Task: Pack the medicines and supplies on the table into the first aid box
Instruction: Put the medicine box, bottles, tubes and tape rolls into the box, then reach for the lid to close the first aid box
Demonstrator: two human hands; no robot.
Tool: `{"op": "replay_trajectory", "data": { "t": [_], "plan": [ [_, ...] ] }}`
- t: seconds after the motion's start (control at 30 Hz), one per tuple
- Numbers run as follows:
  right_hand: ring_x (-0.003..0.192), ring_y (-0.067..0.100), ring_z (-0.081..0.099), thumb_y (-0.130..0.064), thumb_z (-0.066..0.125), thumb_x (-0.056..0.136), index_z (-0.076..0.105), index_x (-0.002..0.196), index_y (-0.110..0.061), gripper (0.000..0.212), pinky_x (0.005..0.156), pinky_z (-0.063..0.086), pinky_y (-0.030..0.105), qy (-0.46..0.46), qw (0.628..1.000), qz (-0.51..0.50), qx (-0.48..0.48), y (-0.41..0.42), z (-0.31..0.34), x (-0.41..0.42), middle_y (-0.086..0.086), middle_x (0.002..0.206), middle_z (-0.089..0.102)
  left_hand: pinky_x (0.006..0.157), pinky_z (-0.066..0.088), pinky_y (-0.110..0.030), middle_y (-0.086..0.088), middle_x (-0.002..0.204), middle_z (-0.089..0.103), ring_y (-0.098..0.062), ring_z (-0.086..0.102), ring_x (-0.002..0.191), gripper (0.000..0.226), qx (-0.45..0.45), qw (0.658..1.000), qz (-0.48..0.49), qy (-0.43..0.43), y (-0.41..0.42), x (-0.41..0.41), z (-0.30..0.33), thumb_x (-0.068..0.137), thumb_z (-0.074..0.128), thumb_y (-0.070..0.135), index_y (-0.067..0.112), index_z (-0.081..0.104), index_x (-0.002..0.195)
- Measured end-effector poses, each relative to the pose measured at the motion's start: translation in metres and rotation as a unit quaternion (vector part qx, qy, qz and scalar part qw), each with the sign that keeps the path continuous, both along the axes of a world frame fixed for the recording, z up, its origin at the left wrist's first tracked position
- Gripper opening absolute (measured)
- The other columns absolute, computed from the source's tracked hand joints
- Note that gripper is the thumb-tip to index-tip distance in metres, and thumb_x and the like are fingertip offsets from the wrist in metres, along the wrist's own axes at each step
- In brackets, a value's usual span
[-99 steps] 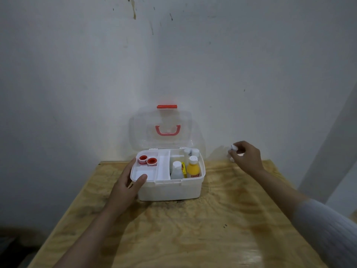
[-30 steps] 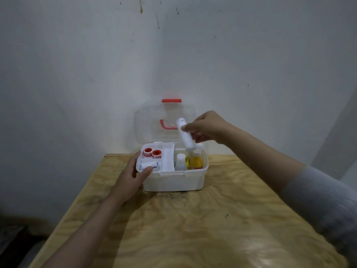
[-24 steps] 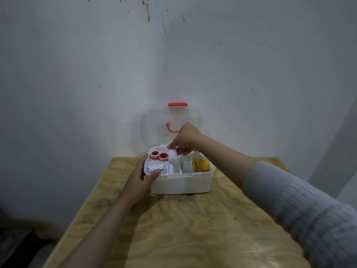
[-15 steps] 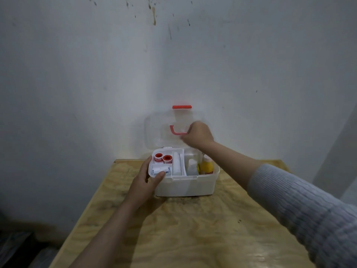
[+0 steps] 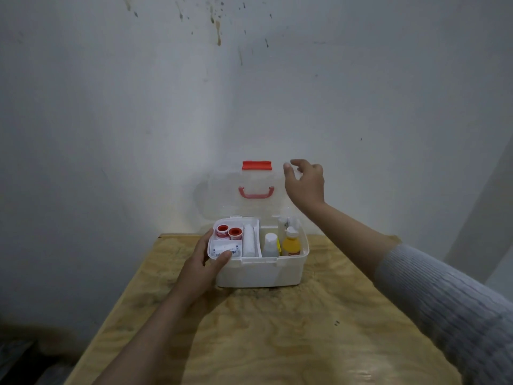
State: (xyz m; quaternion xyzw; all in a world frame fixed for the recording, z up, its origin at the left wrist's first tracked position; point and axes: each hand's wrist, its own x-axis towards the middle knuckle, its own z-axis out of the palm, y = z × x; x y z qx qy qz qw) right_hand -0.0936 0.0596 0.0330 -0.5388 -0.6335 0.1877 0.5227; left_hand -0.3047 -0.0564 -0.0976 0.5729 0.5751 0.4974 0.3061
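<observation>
A white first aid box (image 5: 261, 272) stands at the far end of the wooden table (image 5: 263, 329). Its clear lid (image 5: 219, 195), with a red handle (image 5: 256, 192) and a red latch (image 5: 256, 165), stands upright against the wall. In the box's tray lie two red-capped rolls (image 5: 228, 232), a small white packet (image 5: 226, 250) and a white roll (image 5: 248, 243). Beside the tray stand a white bottle (image 5: 270, 245) and a yellow bottle (image 5: 291, 243). My left hand (image 5: 204, 265) grips the box's front left corner. My right hand (image 5: 304, 180) is raised at the lid's upper right corner, fingers apart, holding nothing.
A pale wall rises directly behind the box. The table's left edge drops to a dark floor (image 5: 25, 357). A light vertical post (image 5: 483, 218) stands to the right of the table.
My right hand set the white roll into the tray, let it go and rose to the lid's upper right corner. My left hand stayed on the box.
</observation>
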Motion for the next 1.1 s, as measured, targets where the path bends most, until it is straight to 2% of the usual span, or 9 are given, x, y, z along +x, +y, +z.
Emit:
{"op": "replay_trajectory", "data": {
  "t": [0.17,0.33,0.43,0.5,0.63,0.7,0.83,0.97,1.1],
  "plan": [
    [0.109,0.016,0.044,-0.031,0.053,0.093,0.061,0.113,-0.018,0.025,0.094,0.036,0.023,0.075,0.997,0.017,0.007,-0.052,-0.038,0.008,0.009,0.118,0.043,0.085,0.046,-0.022,0.009,0.139,0.044,-0.016,0.048,0.121,0.079,-0.007,1.0,0.016,0.007,-0.001,0.002,0.004,0.078,0.064,0.046,0.035,0.023,0.144],
    [0.104,0.013,0.047,-0.02,0.057,0.091,0.065,0.106,-0.017,0.018,0.091,0.036,0.018,0.045,0.996,0.024,0.067,-0.087,-0.088,0.015,0.001,0.107,0.043,0.103,0.038,-0.034,0.011,0.154,0.021,-0.012,0.036,0.132,0.094,0.06,0.996,0.051,0.049,-0.01,0.005,0.01,0.074,0.067,0.05,0.046,0.007,0.146],
    [0.1,0.015,0.049,-0.015,0.059,0.089,0.066,0.097,-0.014,0.011,0.089,0.041,0.023,0.027,0.997,0.015,0.072,-0.092,-0.097,0.018,0.002,0.103,0.048,0.106,0.03,-0.039,0.005,0.159,0.011,-0.017,0.022,0.141,0.085,0.115,0.973,0.069,0.185,-0.009,0.002,0.013,0.07,0.061,0.068,0.049,0.019,0.142],
    [0.095,0.012,0.052,-0.014,0.059,0.089,0.066,0.094,-0.013,0.009,0.082,0.042,0.016,0.025,0.996,0.016,0.085,-0.09,-0.092,0.019,0.002,0.098,0.054,0.103,0.03,-0.036,0.005,0.158,0.016,-0.014,0.026,0.138,0.076,0.137,0.964,0.055,0.22,-0.008,0.003,0.015,0.069,0.056,0.071,0.047,0.033,0.137],
    [0.089,0.005,0.055,-0.019,0.058,0.09,0.068,0.094,-0.013,0.012,0.075,0.038,0.005,-0.011,0.995,0.067,0.074,-0.08,-0.075,0.014,-0.004,0.093,0.063,0.097,0.042,-0.034,0.002,0.147,0.041,-0.019,0.043,0.131,0.039,0.151,0.969,0.087,0.174,-0.005,0.019,0.024,0.084,0.053,0.053,0.035,0.06,0.118],
    [0.09,0.006,0.056,-0.025,0.061,0.088,0.069,0.092,-0.016,0.013,0.076,0.042,0.013,-0.014,0.996,0.084,0.028,-0.074,-0.072,0.01,-0.007,0.091,0.063,0.093,0.047,-0.035,0.0,0.143,0.047,-0.021,0.048,0.127,0.027,0.157,0.968,0.114,0.162,-0.004,0.024,0.026,0.086,0.056,0.042,0.035,0.062,0.111],
    [0.097,0.008,0.054,-0.03,0.071,0.079,0.067,0.085,-0.026,0.009,0.087,0.047,0.028,-0.006,0.994,0.102,-0.045,-0.069,-0.072,0.008,-0.008,0.098,0.061,0.092,0.052,-0.042,0.0,0.142,0.048,-0.021,0.05,0.126,0.031,0.169,0.966,0.121,0.153,-0.002,0.024,0.02,0.086,0.059,0.041,0.028,0.064,0.114],
    [0.104,0.008,0.049,-0.025,0.08,0.07,0.067,0.098,-0.027,0.031,0.09,0.044,0.028,-0.011,0.978,0.193,-0.081,-0.076,-0.063,0.019,-0.005,0.112,0.056,0.091,0.053,-0.042,0.002,0.143,0.047,-0.019,0.051,0.125,0.033,0.176,0.965,0.121,0.152,0.001,0.022,0.015,0.086,0.059,0.042,0.028,0.064,0.115],
    [0.119,0.012,0.037,-0.035,0.085,0.062,0.06,0.118,-0.032,0.062,0.099,0.034,0.027,-0.129,0.964,0.221,-0.074,-0.079,-0.066,0.026,-0.007,0.123,0.048,0.09,0.052,-0.039,0.002,0.143,0.047,-0.02,0.05,0.125,0.035,0.18,0.964,0.125,0.153,0.003,0.022,0.011,0.087,0.058,0.04,0.023,0.064,0.117]
  ]
}}
